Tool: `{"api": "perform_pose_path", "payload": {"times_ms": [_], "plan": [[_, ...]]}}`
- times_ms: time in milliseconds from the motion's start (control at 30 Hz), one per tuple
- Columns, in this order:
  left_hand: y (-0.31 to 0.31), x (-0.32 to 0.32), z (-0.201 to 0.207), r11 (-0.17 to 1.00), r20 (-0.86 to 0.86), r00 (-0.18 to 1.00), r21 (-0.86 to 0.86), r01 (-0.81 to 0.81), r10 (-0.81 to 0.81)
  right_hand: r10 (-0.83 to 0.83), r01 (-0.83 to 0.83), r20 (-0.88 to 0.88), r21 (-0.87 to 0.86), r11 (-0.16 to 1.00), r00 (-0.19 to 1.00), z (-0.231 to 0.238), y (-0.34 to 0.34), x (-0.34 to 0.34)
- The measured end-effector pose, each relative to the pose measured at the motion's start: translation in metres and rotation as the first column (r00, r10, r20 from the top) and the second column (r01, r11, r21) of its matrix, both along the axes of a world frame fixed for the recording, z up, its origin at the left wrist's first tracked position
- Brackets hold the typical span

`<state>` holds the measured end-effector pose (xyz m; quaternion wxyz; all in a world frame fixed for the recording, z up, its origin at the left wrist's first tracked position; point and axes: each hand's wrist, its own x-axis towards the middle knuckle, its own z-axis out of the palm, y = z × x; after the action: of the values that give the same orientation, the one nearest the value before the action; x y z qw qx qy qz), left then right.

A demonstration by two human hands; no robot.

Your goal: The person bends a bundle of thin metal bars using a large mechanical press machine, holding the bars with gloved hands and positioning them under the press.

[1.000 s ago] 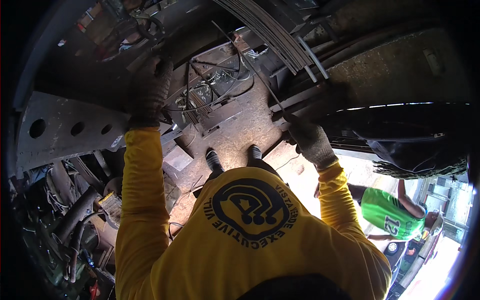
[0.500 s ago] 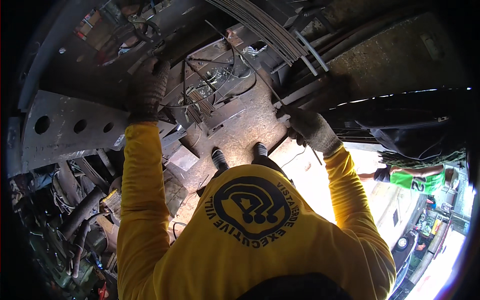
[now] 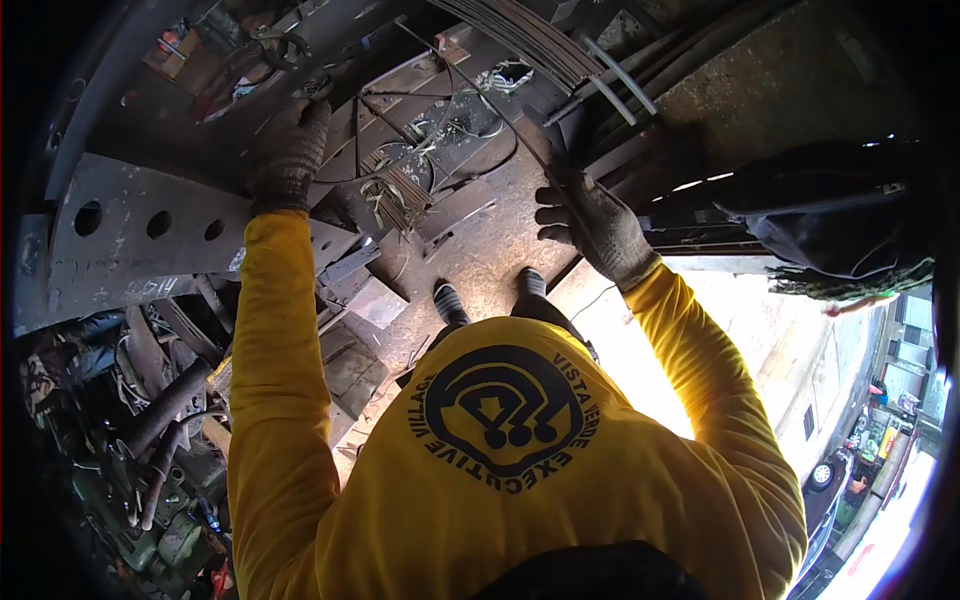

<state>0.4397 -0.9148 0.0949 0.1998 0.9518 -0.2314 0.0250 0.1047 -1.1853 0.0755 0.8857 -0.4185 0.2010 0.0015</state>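
Observation:
A grey knit glove covers my left hand (image 3: 290, 155), which lies in shadow against the dark steel beside a large plate with round holes (image 3: 135, 225). Its fingers are too dark to show whether they grip anything. My right hand (image 3: 605, 232), gloved too, is raised at the right, palm partly showing. A long thin metal rod (image 3: 493, 103) slants from the far side down into this hand and crosses the palm near the thumb. The other fingers are loosely spread to the left. A thin curved wire (image 3: 400, 165) runs from near my left hand toward the rod.
Long bars and pipes (image 3: 530, 45) lie at the far side. A bundle of short rods (image 3: 400, 190) and flat steel pieces (image 3: 375, 302) are on the floor ahead of my feet. Scrap metal (image 3: 165, 440) crowds the left. A dark bag-like bundle (image 3: 830, 215) hangs at right.
My right hand has moved a little left and farther away, its fingers loosening from around the rod. The rod has shifted slightly with it. The person in green at the right is mostly hidden now.

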Motion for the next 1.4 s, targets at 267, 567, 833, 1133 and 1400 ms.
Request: {"api": "perform_pose_path", "payload": {"times_ms": [267, 567, 833, 1133, 1400], "plan": [[-0.001, 0.010, -0.009, 0.986, 0.022, 1.000, 0.168, -0.008, 0.004, -0.059, 0.054, 0.019, 0.190, 0.980, 0.998, -0.002, 0.064, 0.013], [-0.005, 0.000, -0.009, 0.989, 0.088, 0.995, 0.147, 0.026, -0.039, -0.341, 0.348, -0.076, 0.140, 0.927, 0.937, 0.001, 0.213, 0.081], [-0.009, -0.006, -0.001, 0.997, -0.083, 0.996, 0.069, 0.023, -0.017, -0.316, 0.320, 0.052, -0.216, 0.923, 0.947, -0.008, 0.196, 0.067], [-0.002, 0.011, -0.018, 0.992, 0.014, 0.999, 0.119, 0.040, -0.042, 0.097, -0.275, -0.312, -0.599, 0.752, 0.945, 0.034, 0.082, 0.053], [-0.001, 0.004, -0.011, 0.993, -0.023, 0.999, 0.114, 0.041, -0.039, 0.092, -0.252, -0.297, -0.565, 0.785, 0.951, 0.035, 0.092, 0.062]]}}
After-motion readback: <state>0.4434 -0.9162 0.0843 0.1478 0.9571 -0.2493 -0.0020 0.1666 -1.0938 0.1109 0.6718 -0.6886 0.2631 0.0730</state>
